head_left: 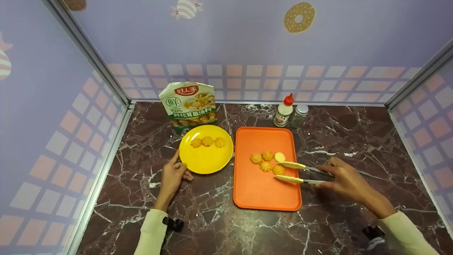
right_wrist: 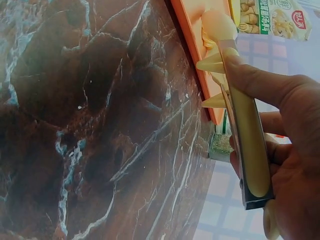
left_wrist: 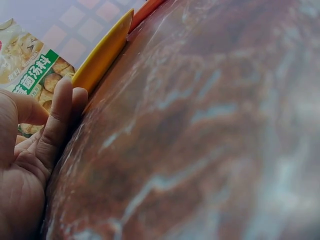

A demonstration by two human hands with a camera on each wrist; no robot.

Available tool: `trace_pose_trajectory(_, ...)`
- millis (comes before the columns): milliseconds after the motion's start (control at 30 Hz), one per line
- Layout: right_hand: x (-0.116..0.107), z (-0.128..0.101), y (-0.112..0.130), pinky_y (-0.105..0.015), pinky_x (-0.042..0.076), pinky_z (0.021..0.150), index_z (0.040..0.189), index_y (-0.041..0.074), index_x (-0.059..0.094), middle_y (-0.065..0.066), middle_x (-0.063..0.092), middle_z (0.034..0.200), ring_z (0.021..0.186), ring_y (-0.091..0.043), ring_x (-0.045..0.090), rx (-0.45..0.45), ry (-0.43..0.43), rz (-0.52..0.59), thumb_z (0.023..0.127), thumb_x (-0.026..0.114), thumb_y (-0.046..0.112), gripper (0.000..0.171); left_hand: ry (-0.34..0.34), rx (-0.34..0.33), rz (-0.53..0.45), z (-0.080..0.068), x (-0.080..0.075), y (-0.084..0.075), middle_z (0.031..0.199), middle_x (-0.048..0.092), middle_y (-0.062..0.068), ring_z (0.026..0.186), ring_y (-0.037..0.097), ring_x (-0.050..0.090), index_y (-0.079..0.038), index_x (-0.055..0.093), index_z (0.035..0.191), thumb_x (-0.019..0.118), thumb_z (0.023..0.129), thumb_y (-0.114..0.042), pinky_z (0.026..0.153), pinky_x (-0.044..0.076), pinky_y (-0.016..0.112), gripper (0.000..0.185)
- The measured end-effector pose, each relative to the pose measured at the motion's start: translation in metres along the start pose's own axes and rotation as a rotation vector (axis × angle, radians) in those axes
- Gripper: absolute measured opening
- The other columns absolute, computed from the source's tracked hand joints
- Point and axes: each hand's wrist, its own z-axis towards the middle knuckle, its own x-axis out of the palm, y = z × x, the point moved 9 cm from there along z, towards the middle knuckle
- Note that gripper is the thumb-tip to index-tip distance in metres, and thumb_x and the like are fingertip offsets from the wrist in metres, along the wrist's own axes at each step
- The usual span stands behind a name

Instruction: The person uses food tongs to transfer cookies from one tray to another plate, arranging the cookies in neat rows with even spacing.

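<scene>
marble counter [head_left: 212,219], right hand [head_left: 348,182] gripping tongs [head_left: 300,173], left hand [head_left: 173,175] touching plate [head_left: 207,163]

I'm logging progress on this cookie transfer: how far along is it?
Three cookies already lie on the yellow plate. In hand: the right hand holds tongs whose open tips straddle one cookie on the orange tray, while the left hand steadies the plate's rim. Five pieces remain on the tray, so it looks under halfway.
</scene>
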Motion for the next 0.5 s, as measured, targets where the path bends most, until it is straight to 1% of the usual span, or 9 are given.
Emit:
trace_pose_trajectory(133,0.0004,-0.0002,-0.0026,-0.032,0.048,0.065,0.115,0.005,0.084,0.002,0.055,0.097,0.081,-0.01,0.05,0.027,0.014,-0.009,0.072,0.103,0.015,0.049,-0.001,-0.003,0.003,0.0007,0.0001,-0.001,0.073,0.066,0.021,0.057,0.024,0.074,-0.001,0.03,0.172,0.057,0.107,0.007,0.056,0.067,0.034,0.072)
trace_pose_trajectory(233,0.0018,0.0003,-0.0023,-0.032,0.048,0.065,0.115,0.006,0.084,0.001,0.055,0.096,0.081,-0.009,0.048,0.028,0.017,-0.029,0.072,0.103,0.016,0.048,-0.003,-0.001,0.013,0.001,0.0002,-0.002,0.073,0.066,0.021,0.057,0.024,0.074,-0.001,0.029,0.172,0.057,0.107,0.006,0.056,0.067,0.033,0.072)
trace_pose_trajectory(367,0.0021,0.0012,0.0016,-0.032,0.047,0.063,0.114,0.006,0.084,0.001,0.055,0.096,0.081,-0.009,0.047,-0.005,-0.007,-0.045,0.073,0.103,0.014,0.046,-0.007,-0.003,0.02,0.0012,0.0001,-0.0018,0.073,0.067,0.02,0.058,0.023,0.074,-0.001,0.03,0.172,0.057,0.106,0.006,0.056,0.067,0.033,0.072)
trace_pose_trajectory(500,-0.0012,0.0025,0.0048,-0.028,0.044,0.061,0.113,0.006,0.084,0.001,0.054,0.093,0.078,-0.006,0.045,-0.044,-0.047,-0.024,0.072,0.103,0.011,0.045,-0.011,-0.01,0.015,0.0001,-0.0012,-0.0003,0.073,0.067,0.02,0.057,0.023,0.074,-0.002,0.031,0.172,0.058,0.106,0.006,0.056,0.067,0.033,0.071)
